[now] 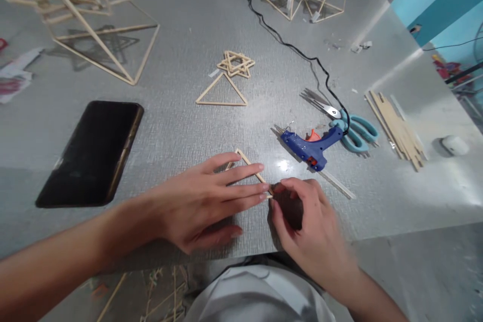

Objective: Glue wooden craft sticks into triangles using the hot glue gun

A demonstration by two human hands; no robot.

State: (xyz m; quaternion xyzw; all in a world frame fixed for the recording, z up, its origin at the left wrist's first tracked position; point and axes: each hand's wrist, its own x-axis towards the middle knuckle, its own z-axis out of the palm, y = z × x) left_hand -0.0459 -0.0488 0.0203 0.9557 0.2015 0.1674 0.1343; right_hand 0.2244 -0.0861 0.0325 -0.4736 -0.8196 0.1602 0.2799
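Observation:
A small triangle of thin wooden sticks [249, 162] lies on the grey table near its front edge, partly hidden by my hands. Over it my left hand [204, 196] rests flat, fingers stretched and slightly apart, covering most of the triangle. The thumb and index finger of my right hand [311, 224] pinch the triangle's right corner, close to my left fingertips. Beyond my right hand lies a blue glue gun [311, 148] with a clear glue stick [337, 184] sticking out of its back. Further from me are another stick triangle [222, 104] and stick stars [244, 66].
Scissors with light-blue handles [356, 133] lie against the glue gun, whose black cord [279, 37] runs to the far edge. A dark phone or tablet [92, 153] is at left. Stick frames [145, 55] stand at back left. Loose sticks [396, 131] and a white rounded object [455, 145] lie right.

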